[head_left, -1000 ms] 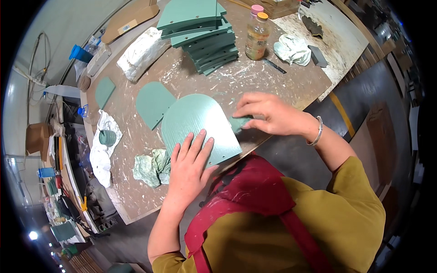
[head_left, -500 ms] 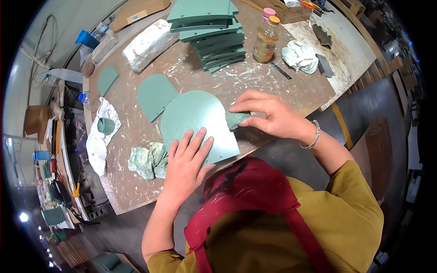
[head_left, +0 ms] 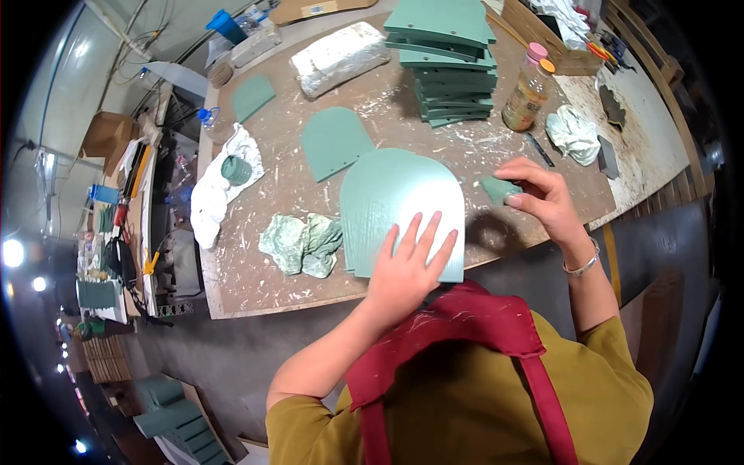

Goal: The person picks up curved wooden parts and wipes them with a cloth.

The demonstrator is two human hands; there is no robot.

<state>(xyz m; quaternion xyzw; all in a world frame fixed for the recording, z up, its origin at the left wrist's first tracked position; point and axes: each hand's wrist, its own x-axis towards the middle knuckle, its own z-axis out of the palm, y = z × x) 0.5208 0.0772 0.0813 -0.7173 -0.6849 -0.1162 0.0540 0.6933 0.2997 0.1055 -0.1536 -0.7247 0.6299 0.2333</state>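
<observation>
A stack of green arch-shaped panels (head_left: 387, 190) lies near the front edge of the worktable, its top face shiny under the light. My left hand (head_left: 407, 271) rests flat on the top panel with its fingers spread. Off to the right of the stack, my right hand (head_left: 546, 201) pinches a small folded green piece, maybe cloth or sandpaper (head_left: 500, 190), between thumb and fingers, above the table and apart from the panels. To the left lies a crumpled green-stained cloth (head_left: 302, 244). Another arched panel (head_left: 335, 142) lies flat just beyond the stack.
A tall pile of green panels (head_left: 457, 70) stands at the back, beside two bottles (head_left: 527, 93) and a white wrapped block (head_left: 339, 59). A white rag (head_left: 573, 133), a dark knife-like tool (head_left: 540, 149) and a grey block (head_left: 607, 158) lie right. A small green container (head_left: 236, 170) sits left on white cloth.
The view has shifted, so the table sits farther right. My right hand has moved off the panel's right edge with the green piece; the top panel appears turned. My left hand stays on it.
</observation>
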